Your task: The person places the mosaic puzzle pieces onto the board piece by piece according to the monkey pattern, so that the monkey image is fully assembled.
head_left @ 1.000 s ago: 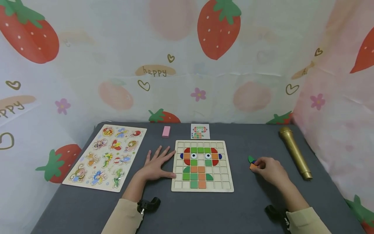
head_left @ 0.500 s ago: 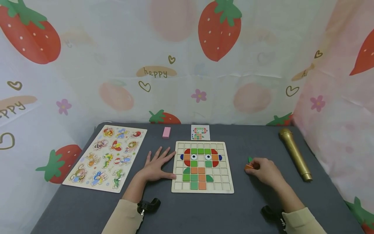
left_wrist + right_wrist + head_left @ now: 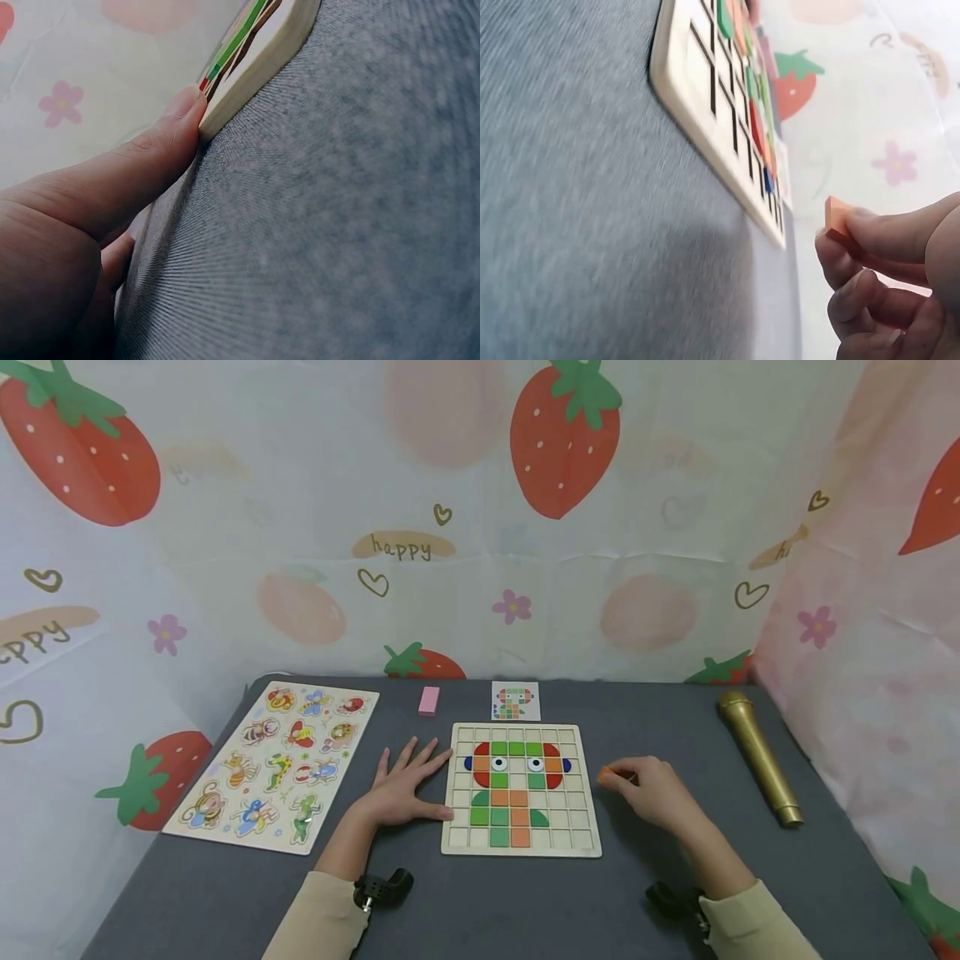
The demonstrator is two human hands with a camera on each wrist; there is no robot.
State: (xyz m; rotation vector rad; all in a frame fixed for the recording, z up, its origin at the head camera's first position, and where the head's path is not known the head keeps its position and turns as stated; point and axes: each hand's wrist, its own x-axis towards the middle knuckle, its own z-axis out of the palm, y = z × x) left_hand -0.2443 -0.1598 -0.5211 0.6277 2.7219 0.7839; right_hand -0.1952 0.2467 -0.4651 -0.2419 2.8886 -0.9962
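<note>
A wooden grid board (image 3: pixel 582 797) lies mid-table, with red, green, orange and blue tiles and two eye tiles set in its cells. My left hand (image 3: pixel 399 792) has its fingers spread; its thumb (image 3: pixel 161 154) and index fingertip touch the board's left edge. Just right of the board, my right hand (image 3: pixel 651 789) pinches an orange tile (image 3: pixel 835 219) between thumb and fingertip, above the table. Its other fingers are curled, and whether they hide more tiles I cannot tell. A small pattern card (image 3: pixel 534 702) with a similar coloured picture lies behind the board.
An insect-picture puzzle board (image 3: pixel 252 777) lies at the left, near my left forearm. A pink block (image 3: pixel 428 701) sits at the back. On the right lies a gold cylinder (image 3: pixel 759 758). Printed cloth walls (image 3: pixel 465 610) stand behind the grey table (image 3: pixel 510 910).
My right hand has lifted the orange tile and moved left toward the board. The green and blue pieces by it are no longer visible. My left hand has stayed put.
</note>
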